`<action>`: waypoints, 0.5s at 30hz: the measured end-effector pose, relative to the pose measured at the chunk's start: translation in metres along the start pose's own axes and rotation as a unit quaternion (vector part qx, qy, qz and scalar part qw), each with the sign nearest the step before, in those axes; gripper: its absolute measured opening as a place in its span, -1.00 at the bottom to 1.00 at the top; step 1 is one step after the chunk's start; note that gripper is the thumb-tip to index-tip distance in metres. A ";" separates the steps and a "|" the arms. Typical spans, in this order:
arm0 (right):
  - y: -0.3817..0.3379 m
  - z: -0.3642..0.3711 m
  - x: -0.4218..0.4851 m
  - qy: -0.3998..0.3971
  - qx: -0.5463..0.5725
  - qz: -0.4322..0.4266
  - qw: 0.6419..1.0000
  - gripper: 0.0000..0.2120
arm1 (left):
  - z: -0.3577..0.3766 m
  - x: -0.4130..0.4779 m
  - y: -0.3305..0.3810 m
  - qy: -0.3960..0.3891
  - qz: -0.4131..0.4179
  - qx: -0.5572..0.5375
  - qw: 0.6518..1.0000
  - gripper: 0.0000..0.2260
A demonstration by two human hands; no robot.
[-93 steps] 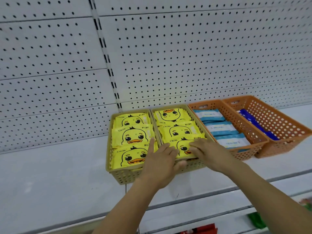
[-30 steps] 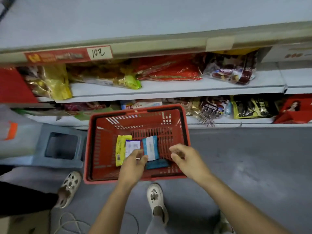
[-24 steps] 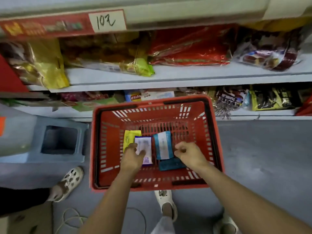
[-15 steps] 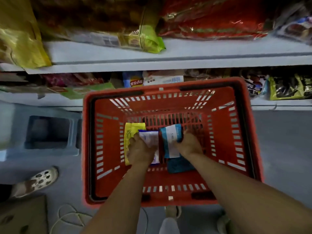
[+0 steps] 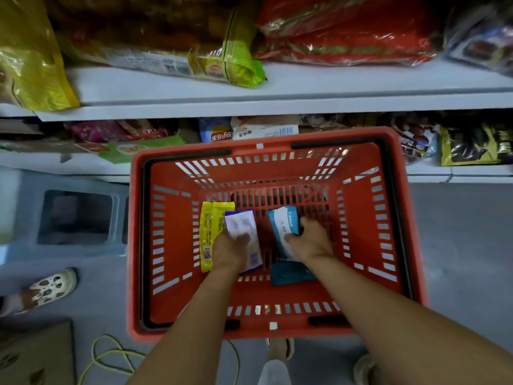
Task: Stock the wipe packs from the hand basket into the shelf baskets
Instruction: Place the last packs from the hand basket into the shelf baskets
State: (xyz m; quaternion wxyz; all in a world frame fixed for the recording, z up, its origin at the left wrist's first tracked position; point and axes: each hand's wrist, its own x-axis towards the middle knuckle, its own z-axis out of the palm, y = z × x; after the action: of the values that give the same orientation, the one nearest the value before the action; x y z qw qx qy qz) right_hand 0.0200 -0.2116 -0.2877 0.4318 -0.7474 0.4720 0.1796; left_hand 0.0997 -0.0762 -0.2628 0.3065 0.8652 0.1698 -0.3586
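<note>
Currently both hands are reaching down into the red hand basket (image 5: 274,155), which is sitting on the grey floor (image 5: 458,232). Left hand (image 5: 228,252) is gripping the white-and-purple wipe pack (image 5: 241,222) at its near end, with the thumb lying across the top face. That pack is lying left of the basket's centre and overlapping the yellow wipe pack (image 5: 212,226), which is lying flat toward the basket's left wall. Right hand (image 5: 312,240) is gripping the white-and-blue wipe pack (image 5: 283,222) at the basket's centre, thumb pressing on its face and fingers wrapping its right edge. A teal wipe pack (image 5: 290,273) is lying flat below the right wrist, toward the basket's near wall. Cannot tell whether either gripped pack is lifting clear of the basket bottom.

Beyond the basket's far rim, white shelves (image 5: 277,90) are carrying snack bags (image 5: 347,31). Left of the basket, a grey-blue plastic stool (image 5: 77,215) is standing on the floor. Off the basket's near-left corner, a yellow-green cable (image 5: 111,357) is looping on the floor, with a cardboard box (image 5: 36,354) further left. A foot in a pale clog (image 5: 47,287) is standing well left of the basket.
</note>
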 end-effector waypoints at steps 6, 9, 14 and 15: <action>0.000 -0.072 -0.050 0.010 0.168 -0.033 0.985 -0.72 | -0.024 -0.070 0.028 -0.001 0.076 -0.084 0.994 -0.94; 0.010 -0.116 -0.088 0.050 0.199 -0.088 0.975 -0.73 | -0.017 -0.130 0.055 -0.030 0.113 -0.126 0.985 -0.91; 0.041 -0.208 -0.155 0.086 0.130 -0.224 0.962 -0.75 | 0.024 -0.235 0.107 -0.146 0.096 -0.272 0.946 -0.84; 0.050 -0.229 -0.166 0.096 0.122 -0.241 0.958 -0.74 | 0.033 -0.255 0.116 -0.163 0.097 -0.305 0.933 -0.83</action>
State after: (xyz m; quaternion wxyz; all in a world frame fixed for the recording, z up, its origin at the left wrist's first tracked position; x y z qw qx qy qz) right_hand -0.1359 -0.3159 -0.0701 0.5027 -0.7945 0.3350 -0.0611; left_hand -0.0324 -0.2044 -0.0487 0.6119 0.6724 0.1341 -0.3942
